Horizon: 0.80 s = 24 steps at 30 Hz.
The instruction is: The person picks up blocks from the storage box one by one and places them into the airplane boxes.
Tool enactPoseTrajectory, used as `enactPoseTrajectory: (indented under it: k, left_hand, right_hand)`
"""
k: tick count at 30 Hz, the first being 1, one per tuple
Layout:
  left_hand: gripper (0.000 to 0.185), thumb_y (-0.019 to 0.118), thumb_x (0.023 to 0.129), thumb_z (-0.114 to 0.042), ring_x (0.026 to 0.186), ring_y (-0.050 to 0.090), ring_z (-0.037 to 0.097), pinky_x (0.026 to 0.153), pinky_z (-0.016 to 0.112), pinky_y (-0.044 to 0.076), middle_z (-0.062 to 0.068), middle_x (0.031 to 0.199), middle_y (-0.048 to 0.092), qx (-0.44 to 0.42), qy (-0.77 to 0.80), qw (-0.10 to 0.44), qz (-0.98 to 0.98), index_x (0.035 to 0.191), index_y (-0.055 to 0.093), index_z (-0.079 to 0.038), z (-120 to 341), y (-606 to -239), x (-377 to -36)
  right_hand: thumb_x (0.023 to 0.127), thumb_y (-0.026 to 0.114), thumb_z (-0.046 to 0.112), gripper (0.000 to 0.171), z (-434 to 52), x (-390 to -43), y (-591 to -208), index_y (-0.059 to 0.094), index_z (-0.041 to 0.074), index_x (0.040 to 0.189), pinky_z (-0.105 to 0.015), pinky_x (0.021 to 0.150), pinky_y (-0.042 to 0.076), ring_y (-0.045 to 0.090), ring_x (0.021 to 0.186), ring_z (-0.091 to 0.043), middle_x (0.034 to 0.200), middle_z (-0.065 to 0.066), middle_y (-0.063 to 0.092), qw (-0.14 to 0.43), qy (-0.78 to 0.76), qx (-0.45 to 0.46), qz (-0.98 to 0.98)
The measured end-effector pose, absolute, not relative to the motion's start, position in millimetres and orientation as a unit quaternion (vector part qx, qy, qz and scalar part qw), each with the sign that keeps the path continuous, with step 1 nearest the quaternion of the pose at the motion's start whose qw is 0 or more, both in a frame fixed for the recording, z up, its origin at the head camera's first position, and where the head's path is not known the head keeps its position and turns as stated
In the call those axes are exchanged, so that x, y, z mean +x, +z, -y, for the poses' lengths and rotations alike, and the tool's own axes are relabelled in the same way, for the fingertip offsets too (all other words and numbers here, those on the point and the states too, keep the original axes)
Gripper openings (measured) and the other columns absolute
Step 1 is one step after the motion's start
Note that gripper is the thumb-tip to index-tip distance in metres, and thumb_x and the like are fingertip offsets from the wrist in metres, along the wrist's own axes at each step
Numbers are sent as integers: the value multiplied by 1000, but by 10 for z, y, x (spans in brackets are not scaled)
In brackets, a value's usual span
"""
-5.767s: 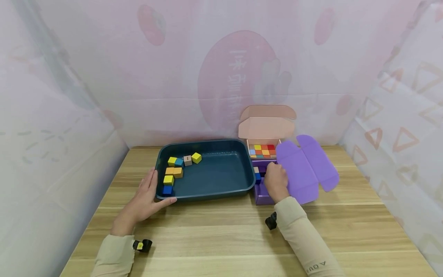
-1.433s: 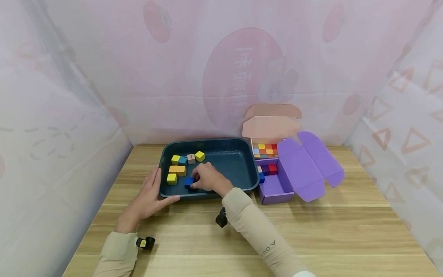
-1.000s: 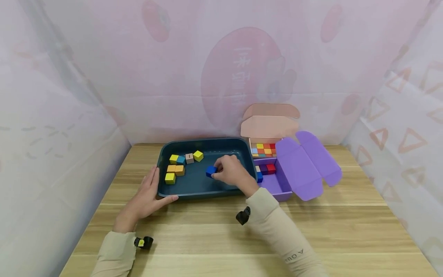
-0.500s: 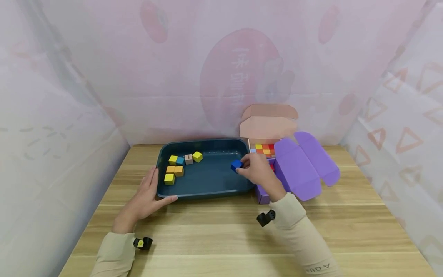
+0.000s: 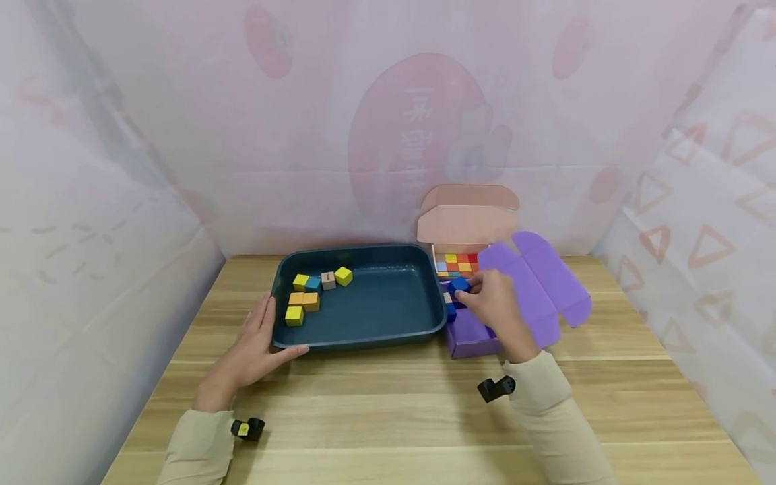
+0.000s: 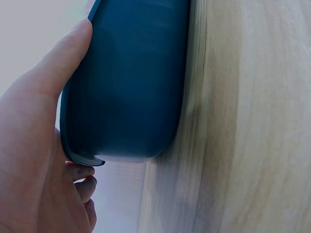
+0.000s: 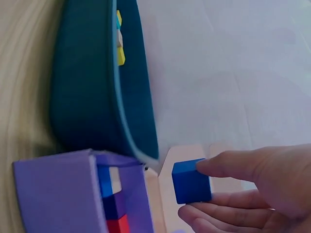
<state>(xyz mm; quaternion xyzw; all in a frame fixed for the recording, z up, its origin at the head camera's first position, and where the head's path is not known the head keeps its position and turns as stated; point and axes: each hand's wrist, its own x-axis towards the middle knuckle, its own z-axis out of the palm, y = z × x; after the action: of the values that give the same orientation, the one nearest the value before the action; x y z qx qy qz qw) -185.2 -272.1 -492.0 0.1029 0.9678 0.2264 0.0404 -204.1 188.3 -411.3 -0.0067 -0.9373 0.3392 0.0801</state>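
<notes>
1. As seen right of centre in the head view, the right hand (image 5: 494, 304) pinches a dark blue cube (image 5: 459, 285) between thumb and fingertips, holding it above the open purple box (image 5: 469, 337), clear of the blocks already inside.
2. Judged by its crisp edges and matte paint, the cube is probably painted wood: light, rigid, not fragile, and only slightly slick. Opposite flat faces offer the surest hold, as the right wrist view shows, with the thumb (image 7: 233, 165) on one face and the fingers (image 7: 218, 213) beneath.
3. At lower left of the head view, the left hand (image 5: 254, 347) braces the near corner of the teal tray (image 5: 364, 337); its fingers lie straight along the wall with the thumb across the rim, pressing rather than clasping.
4. Smooth, moulded and round-cornered, the tray looks like stiff plastic, with a rolled lip. Yellow, orange, teal and tan cubes (image 5: 312, 293) cluster in its left part.
5. Thin folded card forms the purple box, its lid flap (image 5: 533, 296) spread to the right. Behind it stands a pink box (image 5: 467, 222) holding a grid of coloured cubes.
6. Pale wood-grain laminate covers the table (image 5: 388, 417).
</notes>
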Motion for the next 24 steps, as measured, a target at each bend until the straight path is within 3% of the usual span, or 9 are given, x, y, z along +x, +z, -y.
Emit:
enactPoseTrajectory:
  k: [8,14,17,21,24]
  left_hand:
    - [132,65,89,-78,163,1,52,126,77,13,18,178,-15,104,230,41,-967,168,-12,-5,2721,-4910,-1843]
    - [132,66,89,-77,163,0,51,126,76,12,18,178,-16,109,235,39,-965,168,-11,-4,2714,-4907,-1838]
    - [132,66,89,-76,163,0,51,126,76,12,18,178,-16,109,235,38,-965,168,-11,-4,2712,-4908,-1835]
    - [131,66,90,-76,163,1,52,126,76,13,18,178,-15,108,235,38,-965,168,-11,-4,2709,-4895,-1828]
    - [132,66,89,-76,162,1,52,126,77,14,18,178,-15,107,236,39,-965,168,-11,-4,2710,-4892,-1828]
  right_hand:
    - [89,85,20,28,-1981,-2003,-4307,78,-7,93,-42,73,62,69,82,-29,89,-19,77,75,306,-42,948]
    - [88,86,22,29,-1995,-2050,-4538,78,-5,95,-46,77,62,67,83,-30,95,-20,78,64,280,-69,955]
    - [87,87,22,27,-1997,-2072,-4638,77,-3,86,-42,69,58,65,77,-28,87,-17,76,60,269,-73,958]
    - [86,88,20,36,-1983,-2091,-4735,65,3,64,-32,55,43,54,63,-22,62,-4,58,63,263,-69,960]
    - [87,87,18,49,-1956,-2096,-4772,52,9,54,-29,51,34,46,57,-18,55,3,40,61,263,-66,961]
